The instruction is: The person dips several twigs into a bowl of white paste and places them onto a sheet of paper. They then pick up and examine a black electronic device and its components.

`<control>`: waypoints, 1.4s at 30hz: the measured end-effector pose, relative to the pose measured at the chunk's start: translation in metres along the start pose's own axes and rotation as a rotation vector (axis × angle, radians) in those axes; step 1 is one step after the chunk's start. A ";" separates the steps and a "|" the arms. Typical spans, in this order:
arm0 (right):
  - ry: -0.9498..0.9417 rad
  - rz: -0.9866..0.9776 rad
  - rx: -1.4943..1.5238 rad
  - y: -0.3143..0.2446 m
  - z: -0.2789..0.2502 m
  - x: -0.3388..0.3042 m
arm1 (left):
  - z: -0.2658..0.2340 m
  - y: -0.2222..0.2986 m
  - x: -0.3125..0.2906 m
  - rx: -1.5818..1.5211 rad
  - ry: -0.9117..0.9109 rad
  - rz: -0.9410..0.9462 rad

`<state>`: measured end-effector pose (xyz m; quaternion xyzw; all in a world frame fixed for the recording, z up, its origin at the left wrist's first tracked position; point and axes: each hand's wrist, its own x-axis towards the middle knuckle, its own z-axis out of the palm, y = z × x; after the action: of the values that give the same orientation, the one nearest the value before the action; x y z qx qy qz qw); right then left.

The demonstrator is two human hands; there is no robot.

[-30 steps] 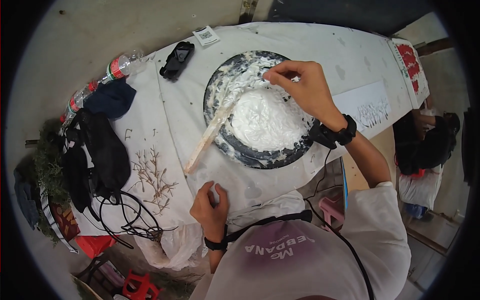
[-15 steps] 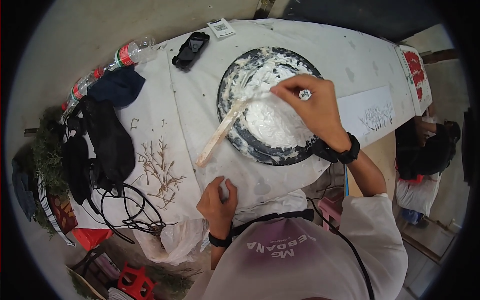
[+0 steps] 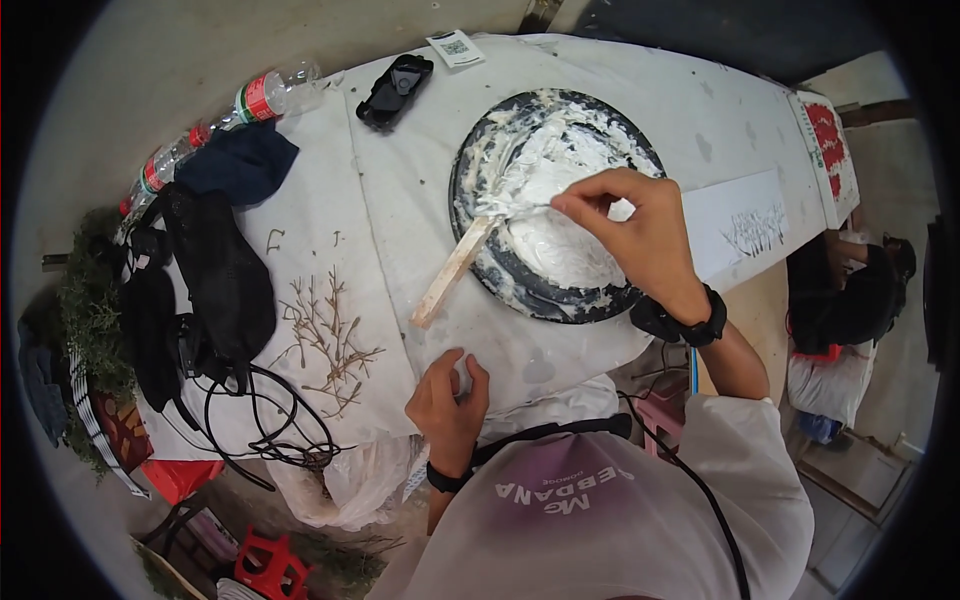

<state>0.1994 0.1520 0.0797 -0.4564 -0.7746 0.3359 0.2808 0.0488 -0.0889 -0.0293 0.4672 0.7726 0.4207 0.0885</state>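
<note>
Pinching thumb to forefinger in the right grip [image 3: 640,225], with contents impossible to make out, above glossy, rippled white paste [image 3: 560,252] on a round black dish [image 3: 560,312], crossed at left by a flat wooden stick [image 3: 452,275]. Angling the forearm [image 3: 735,360] in from near right; curling the empty left grip [image 3: 445,405] loosely, with thumb spread, at the counter's [image 3: 385,215] near edge, right of spindly twigs [image 3: 332,345].

Open tabletop [image 3: 385,255] between twigs [image 3: 331,345] and wooden stick [image 3: 452,275]

This place looks like a small craft workshop, because on the cloth-covered table [image 3: 410,180] there are dry twigs [image 3: 334,345] and a black tray [image 3: 600,306] smeared with white paste [image 3: 560,250].
</note>
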 end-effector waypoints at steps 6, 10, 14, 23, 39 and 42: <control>-0.041 0.073 -0.150 -0.001 -0.018 -0.012 | -0.003 0.000 0.001 -0.032 -0.027 -0.005; 0.051 0.054 0.036 -0.017 -0.012 -0.015 | -0.004 -0.003 0.001 -0.048 -0.025 0.000; 0.063 0.129 0.164 -0.017 0.005 -0.011 | -0.003 -0.001 0.001 -0.086 -0.019 0.002; -0.015 0.124 -0.011 -0.010 0.018 -0.028 | -0.004 -0.002 0.002 -0.093 -0.007 0.017; 0.042 -0.204 -0.204 -0.032 -0.006 -0.009 | -0.004 -0.002 0.001 -0.088 -0.018 0.008; 0.058 -0.410 -0.335 -0.035 0.000 -0.002 | -0.003 -0.002 0.001 -0.086 -0.014 0.008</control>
<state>0.1821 0.1372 0.1062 -0.3395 -0.8872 0.1260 0.2858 0.0451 -0.0904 -0.0284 0.4692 0.7511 0.4507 0.1123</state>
